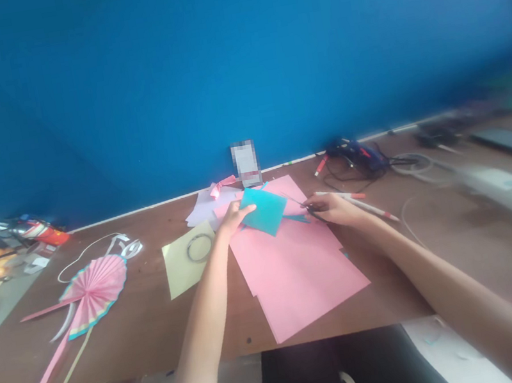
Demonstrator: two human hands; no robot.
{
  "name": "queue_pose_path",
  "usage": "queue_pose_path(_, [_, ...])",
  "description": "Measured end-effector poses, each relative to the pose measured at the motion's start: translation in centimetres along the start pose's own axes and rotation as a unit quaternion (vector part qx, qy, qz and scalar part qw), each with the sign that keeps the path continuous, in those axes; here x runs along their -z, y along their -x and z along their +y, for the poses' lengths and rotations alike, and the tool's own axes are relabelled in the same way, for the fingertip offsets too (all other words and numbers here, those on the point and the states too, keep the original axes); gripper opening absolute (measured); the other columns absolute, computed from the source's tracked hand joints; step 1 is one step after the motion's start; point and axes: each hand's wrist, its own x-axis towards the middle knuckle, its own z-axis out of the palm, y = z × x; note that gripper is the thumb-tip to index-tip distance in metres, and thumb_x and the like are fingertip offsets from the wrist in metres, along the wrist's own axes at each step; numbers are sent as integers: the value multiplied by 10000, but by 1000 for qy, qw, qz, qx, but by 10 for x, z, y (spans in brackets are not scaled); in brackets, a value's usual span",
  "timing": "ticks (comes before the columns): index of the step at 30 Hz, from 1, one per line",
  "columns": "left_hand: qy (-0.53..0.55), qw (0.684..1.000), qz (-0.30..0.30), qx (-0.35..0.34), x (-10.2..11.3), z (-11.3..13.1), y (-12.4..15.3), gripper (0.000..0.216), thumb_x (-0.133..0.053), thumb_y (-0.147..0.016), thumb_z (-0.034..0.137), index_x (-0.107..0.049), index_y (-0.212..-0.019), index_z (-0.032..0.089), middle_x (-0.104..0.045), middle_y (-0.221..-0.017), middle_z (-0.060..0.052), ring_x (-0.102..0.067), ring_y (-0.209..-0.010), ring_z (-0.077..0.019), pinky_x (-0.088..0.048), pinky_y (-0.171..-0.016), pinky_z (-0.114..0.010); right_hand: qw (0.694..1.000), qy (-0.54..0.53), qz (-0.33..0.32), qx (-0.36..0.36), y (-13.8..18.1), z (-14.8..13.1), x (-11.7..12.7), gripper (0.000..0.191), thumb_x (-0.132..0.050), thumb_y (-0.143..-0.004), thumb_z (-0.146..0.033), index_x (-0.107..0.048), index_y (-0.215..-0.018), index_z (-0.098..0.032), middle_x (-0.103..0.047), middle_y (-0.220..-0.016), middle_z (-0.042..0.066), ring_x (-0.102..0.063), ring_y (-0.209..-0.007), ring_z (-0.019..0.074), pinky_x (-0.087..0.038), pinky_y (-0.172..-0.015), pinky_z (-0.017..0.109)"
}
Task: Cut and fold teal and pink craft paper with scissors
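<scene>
A teal square of paper (265, 211) is pinched at its left corner by my left hand (234, 219), thumb on top. Beneath it lie several overlapping pink sheets (299, 281) on the brown table. To the right, my right hand (329, 209) is closed around a pair of scissors (307, 205) with dark handles. Their thin blades point up and left toward the teal paper, apart from it. Another strip of teal paper (298, 218) rests on the pink sheets between my hands.
A pale yellow sheet (178, 270) bearing a dark ring (199, 247) lies left of my left forearm. Further left is a pleated pink paper fan (99, 290). A phone-like object (246, 164) leans on the blue wall. Pencil-like sticks (376, 211), cables and a dark blue bundle (361, 152) are at right.
</scene>
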Motion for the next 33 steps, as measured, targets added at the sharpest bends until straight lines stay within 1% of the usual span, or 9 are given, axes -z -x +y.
queue_pose_path(3, [10,1000,-10,-6,2,-1,0,346,-677,-691,396,-665,-893,116,-685,-774,-61,-612,-654,-150,-466,-634,-266,1000,-6,-15,-6,1,-1,-1,410,-657,-741,-398,-667,-1065,-148,-709,-869,71,-659,-773,232,-522,-653,312])
queue_pose_path(6, [19,999,-25,-5,3,-2,0,337,-678,-695,384,-668,-893,112,-684,-778,-65,-605,-635,-142,-467,-628,-265,1000,-7,-23,8,2,-5,-3,414,-671,-728,-406,-677,-1054,-151,-710,-887,75,-656,-789,237,-519,-665,310])
queue_pose_path(12, [19,1000,-24,0,3,-1,1,358,-696,-676,393,-673,-891,108,-699,-807,-77,-633,-699,-164,-481,-663,-274,1000,-6,-7,12,3,-12,-6,403,-683,-710,-409,-708,-1028,-163,-695,-770,62,-640,-705,224,-500,-585,291])
queue_pose_path(17, [19,999,-31,-1,2,0,2,375,-697,-677,391,-674,-928,114,-704,-835,-78,-636,-699,-168,-481,-654,-276,1000,-6,-23,1,3,-11,-5,415,-656,-733,-407,-687,-1055,-148,-679,-746,46,-613,-641,188,-457,-528,266])
queue_pose_path(25, [22,999,-36,3,2,0,1,384,-693,-683,398,-674,-937,111,-703,-844,-80,-640,-700,-172,-491,-680,-295,999,-30,-39,9,1,-5,-6,388,-637,-757,-394,-684,-1044,-137,-710,-881,80,-637,-738,203,-478,-601,271])
queue_pose_path(28, [18,999,-36,1,3,-2,0,378,-690,-689,392,-675,-943,111,-702,-842,-81,-635,-705,-167,-487,-670,-284,999,-27,-38,8,1,-5,-6,391,-644,-753,-396,-682,-1046,-139,-708,-867,74,-631,-723,194,-470,-593,265])
queue_pose_path(33, [21,999,-45,-1,4,-4,0,352,-684,-697,381,-678,-919,108,-693,-808,-76,-622,-673,-158,-480,-646,-277,999,-23,-40,-4,2,-9,-5,413,-651,-740,-407,-682,-1053,-139,-694,-797,59,-611,-656,178,-449,-535,254])
